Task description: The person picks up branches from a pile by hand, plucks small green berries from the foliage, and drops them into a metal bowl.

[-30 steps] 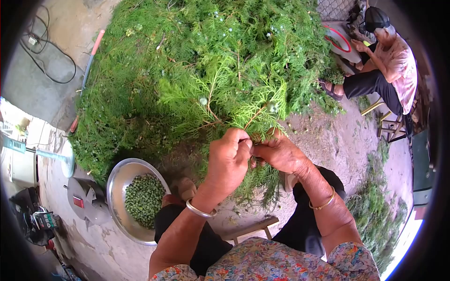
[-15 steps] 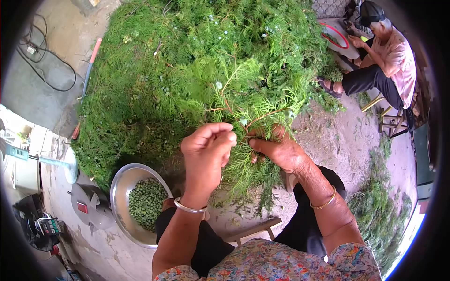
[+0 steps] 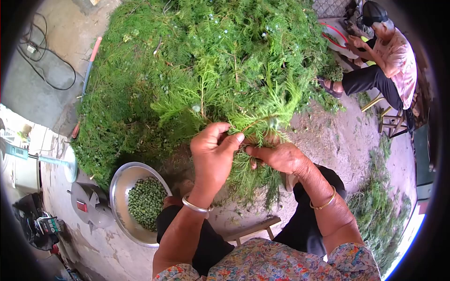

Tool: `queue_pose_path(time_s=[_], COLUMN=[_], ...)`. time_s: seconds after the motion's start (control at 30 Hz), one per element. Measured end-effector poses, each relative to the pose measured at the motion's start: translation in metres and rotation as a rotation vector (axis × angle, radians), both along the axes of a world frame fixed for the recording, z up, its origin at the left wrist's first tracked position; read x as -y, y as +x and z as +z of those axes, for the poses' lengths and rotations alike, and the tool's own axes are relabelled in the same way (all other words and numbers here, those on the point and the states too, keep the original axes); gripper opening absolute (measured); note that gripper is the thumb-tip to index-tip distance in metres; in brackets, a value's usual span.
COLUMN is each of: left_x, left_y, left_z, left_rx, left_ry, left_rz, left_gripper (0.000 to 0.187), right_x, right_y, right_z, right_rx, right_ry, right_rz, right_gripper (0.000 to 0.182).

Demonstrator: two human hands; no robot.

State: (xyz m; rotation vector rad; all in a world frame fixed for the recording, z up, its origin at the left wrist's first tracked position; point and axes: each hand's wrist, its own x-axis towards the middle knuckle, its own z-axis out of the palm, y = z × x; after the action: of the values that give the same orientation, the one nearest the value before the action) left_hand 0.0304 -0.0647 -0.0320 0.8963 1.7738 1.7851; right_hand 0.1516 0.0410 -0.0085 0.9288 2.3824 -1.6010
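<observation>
My right hand (image 3: 281, 158) is closed around a leafy evergreen sprig (image 3: 255, 125), which looks like cypress or arborvitae, with thumb and fingers on its stem. My left hand (image 3: 212, 152) is pinched against the same sprig, thumb and forefinger together. What lies between those fingertips is mostly hidden. Pale bluish-green cones show on the sprig, one of them left of my left hand. Behind both hands rises a large heap of cut evergreen branches (image 3: 154, 79). A metal basin (image 3: 118, 187) holding many small green cones (image 3: 145, 201) stands left of my left forearm.
At the upper right another person (image 3: 391, 61) sits beside a red-rimmed container (image 3: 344, 44). A pale blue fan (image 3: 70, 164) and a round metal object (image 3: 86, 206) are at the left. More cut greenery (image 3: 379, 215) lies on the right-hand floor.
My left hand has moved slightly right and up, onto the sprig. The sprig's left branch has swung left and downward. My right hand has barely moved.
</observation>
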Motion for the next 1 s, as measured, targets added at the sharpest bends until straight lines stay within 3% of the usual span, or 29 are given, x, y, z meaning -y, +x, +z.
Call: queue_pose_path(time_s=[0.03,0.1,0.13,0.23,0.8,1.0], left_x=[0.0,0.001,0.0,0.0,0.002,0.008], left_y=[-0.001,-0.006,-0.007,-0.014,-0.016,-0.02], left_z=[0.005,0.009,0.009,0.006,0.005,0.0], left_rx=[0.0,0.591,0.668,0.83,0.964,1.049], left_ry=[0.0,0.06,0.074,0.046,-0.03,0.071], left_rz=[-0.002,-0.035,-0.052,-0.115,-0.326,-0.533], left_gripper=[0.017,0.014,0.013,0.015,0.024,0.026], right_x=[-0.001,0.002,0.003,-0.003,-0.004,-0.01], right_y=[0.0,-0.001,-0.001,-0.001,0.01,0.019], right_z=[0.0,0.0,-0.001,-0.016,-0.007,-0.005], right_rx=[-0.042,-0.171,-0.301,-0.362,-0.39,-0.341], right_ry=[-0.103,-0.237,-0.371,-0.342,-0.545,-0.603], right_rz=[-0.004,-0.036,-0.065,-0.014,0.01,0.063], right_gripper=[0.028,0.027,0.026,0.022,0.021,0.023])
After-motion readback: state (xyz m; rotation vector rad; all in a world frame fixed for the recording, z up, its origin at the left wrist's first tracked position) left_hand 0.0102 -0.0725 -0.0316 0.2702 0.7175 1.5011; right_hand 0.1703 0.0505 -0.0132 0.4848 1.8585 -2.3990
